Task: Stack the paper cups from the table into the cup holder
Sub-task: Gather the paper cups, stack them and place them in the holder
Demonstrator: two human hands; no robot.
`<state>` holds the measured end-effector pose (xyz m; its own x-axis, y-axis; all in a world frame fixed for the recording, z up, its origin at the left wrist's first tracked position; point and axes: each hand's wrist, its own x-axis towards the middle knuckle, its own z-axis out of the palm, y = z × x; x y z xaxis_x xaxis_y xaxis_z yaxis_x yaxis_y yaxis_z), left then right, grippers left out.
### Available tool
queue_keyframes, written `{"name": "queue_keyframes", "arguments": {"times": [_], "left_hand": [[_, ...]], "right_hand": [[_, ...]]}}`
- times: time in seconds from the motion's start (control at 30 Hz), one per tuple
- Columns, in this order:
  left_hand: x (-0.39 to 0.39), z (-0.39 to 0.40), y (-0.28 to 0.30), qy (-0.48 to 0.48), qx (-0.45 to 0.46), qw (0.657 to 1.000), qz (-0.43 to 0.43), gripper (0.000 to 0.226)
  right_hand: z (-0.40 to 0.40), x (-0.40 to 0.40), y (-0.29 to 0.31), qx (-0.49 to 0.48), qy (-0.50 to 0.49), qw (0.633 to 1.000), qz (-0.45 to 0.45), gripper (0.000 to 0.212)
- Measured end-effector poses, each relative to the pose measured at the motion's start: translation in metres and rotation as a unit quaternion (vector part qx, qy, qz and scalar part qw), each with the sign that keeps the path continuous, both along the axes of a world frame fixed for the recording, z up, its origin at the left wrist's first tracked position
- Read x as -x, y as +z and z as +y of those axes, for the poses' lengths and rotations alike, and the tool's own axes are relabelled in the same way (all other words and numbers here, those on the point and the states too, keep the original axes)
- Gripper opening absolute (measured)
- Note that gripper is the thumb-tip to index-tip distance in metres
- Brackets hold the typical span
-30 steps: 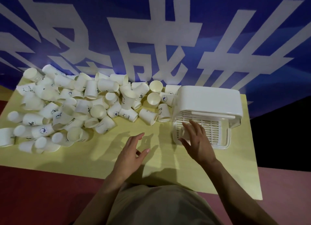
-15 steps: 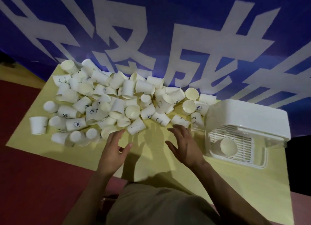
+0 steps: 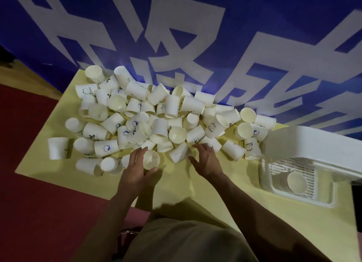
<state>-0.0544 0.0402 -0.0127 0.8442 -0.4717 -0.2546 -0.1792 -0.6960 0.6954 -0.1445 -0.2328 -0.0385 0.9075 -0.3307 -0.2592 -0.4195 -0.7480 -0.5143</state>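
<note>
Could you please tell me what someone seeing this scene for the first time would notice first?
First, the big jumbled heap of white paper cups covering the far left of the pale yellow table, before a blue banner with large white characters. Next, the left hand and right hand reaching the heap's near edge. At right stands the white plastic cup holder, one cup inside.

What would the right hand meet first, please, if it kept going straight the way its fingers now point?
Probably the printed cup lying on its side at the near edge of the pile: the right hand has its fingertips at or almost on it, though contact is unclear from this view.
</note>
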Motion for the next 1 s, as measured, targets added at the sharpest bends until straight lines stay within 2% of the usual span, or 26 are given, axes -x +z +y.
{"name": "queue_keyframes", "arguments": {"times": [0.13, 0.2, 0.37, 0.57, 0.83, 1.0], "left_hand": [[-0.004, -0.001, -0.009, -0.031, -0.01, 0.999, -0.039, 0.094], [-0.003, -0.001, -0.016, -0.05, -0.016, 0.997, -0.062, 0.089], [-0.005, 0.0, -0.023, -0.06, -0.015, 0.998, -0.034, 0.076], [-0.005, -0.008, -0.023, -0.053, -0.04, 0.998, -0.01, 0.07], [0.005, -0.019, -0.027, -0.079, -0.054, 0.995, -0.009, 0.073], [0.017, -0.032, -0.014, -0.071, -0.054, 0.995, 0.035, 0.076]], "right_hand": [[0.004, -0.009, -0.011, -0.001, -0.015, 1.0, 0.018, 0.049], [0.006, -0.012, -0.016, 0.001, -0.02, 0.999, 0.028, 0.048], [0.01, -0.015, -0.024, 0.002, -0.03, 0.999, 0.038, 0.037], [0.011, -0.014, -0.026, -0.011, -0.07, 0.997, -0.042, 0.018], [0.005, 0.009, -0.009, -0.071, -0.034, 0.991, -0.108, 0.029], [0.0, 0.033, 0.004, -0.083, -0.038, 0.99, -0.108, 0.028]]}}
